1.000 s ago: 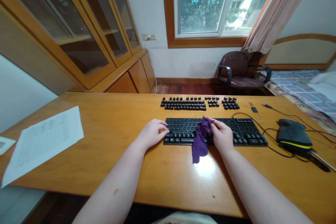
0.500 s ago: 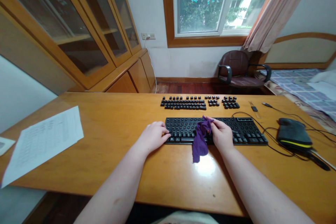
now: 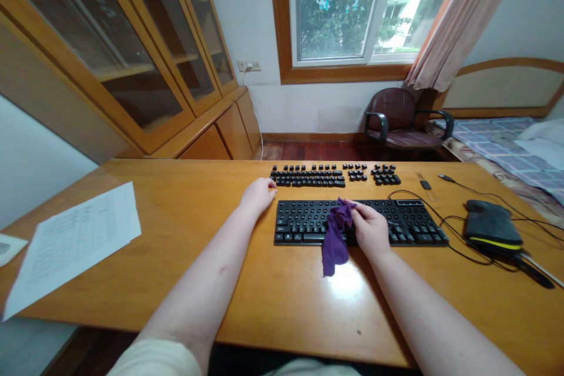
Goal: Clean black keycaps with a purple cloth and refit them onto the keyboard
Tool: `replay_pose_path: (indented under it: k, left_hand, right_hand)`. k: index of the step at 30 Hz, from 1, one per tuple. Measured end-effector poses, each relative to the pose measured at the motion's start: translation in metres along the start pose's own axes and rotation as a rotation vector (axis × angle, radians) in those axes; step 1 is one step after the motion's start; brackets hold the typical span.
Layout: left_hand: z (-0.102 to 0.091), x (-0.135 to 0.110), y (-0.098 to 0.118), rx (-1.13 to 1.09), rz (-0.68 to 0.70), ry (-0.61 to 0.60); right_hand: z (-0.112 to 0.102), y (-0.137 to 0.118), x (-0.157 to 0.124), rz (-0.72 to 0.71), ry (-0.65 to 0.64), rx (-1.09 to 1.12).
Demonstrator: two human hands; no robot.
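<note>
A black keyboard base (image 3: 396, 226) with bare switches lies on the wooden desk (image 3: 189, 235). Behind it, its removed black keycaps (image 3: 308, 176) are laid out in rows. My right hand (image 3: 371, 228) rests on the keyboard's middle, closed on a purple cloth (image 3: 335, 238) that hangs over the front edge. My left hand (image 3: 258, 195) reaches to the left end of the keycap rows, fingers curled at the first caps. Whether it holds one is hidden.
Printed paper sheets (image 3: 70, 241) lie at the desk's left. At the right sit a black pouch with a yellow stripe (image 3: 492, 224), tangled cables (image 3: 445, 217) and a pen. A brown armchair (image 3: 403, 120) and a bed stand beyond; glass-door cabinets line the left wall.
My left hand left the keyboard's left edge and moved away to the left end of the keycap rows. My right hand and the cloth stayed put.
</note>
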State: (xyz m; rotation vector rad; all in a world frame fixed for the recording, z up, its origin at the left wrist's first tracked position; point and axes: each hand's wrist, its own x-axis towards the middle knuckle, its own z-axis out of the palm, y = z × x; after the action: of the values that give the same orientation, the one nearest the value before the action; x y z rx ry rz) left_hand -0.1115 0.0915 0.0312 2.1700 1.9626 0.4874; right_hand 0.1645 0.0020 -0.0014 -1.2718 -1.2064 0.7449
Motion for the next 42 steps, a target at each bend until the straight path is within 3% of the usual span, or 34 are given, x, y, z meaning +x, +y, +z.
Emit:
replay_pose_path:
  k: [3, 8, 25, 34, 39, 42]
  left_hand:
    - [0.016, 0.017, -0.002, 0.002, -0.044, 0.089]
    - [0.033, 0.018, -0.004, 0.051, -0.054, 0.192]
    - [0.04, 0.021, -0.01, 0.064, -0.009, 0.092]
    - [0.025, 0.013, -0.011, 0.061, -0.002, 0.013]
    - [0.006, -0.004, 0.01, 0.001, -0.023, 0.011]
    - [0.004, -0.029, 0.042, -0.399, 0.055, -0.005]
  right_hand:
    - [0.0, 0.0, 0.0, 0.016, -0.008, 0.01]
    - [0.0, 0.004, 0.0, 0.013, -0.015, 0.033]
    - [0.0, 0.001, 0.0, 0.019, -0.014, 0.03]
    - [0.0, 0.003, 0.0, 0.017, -0.021, 0.05]
    - [0.0, 0.0, 0.0, 0.016, -0.034, 0.061]
    - [0.0, -0.003, -0.001, 0.01, -0.062, 0.062]
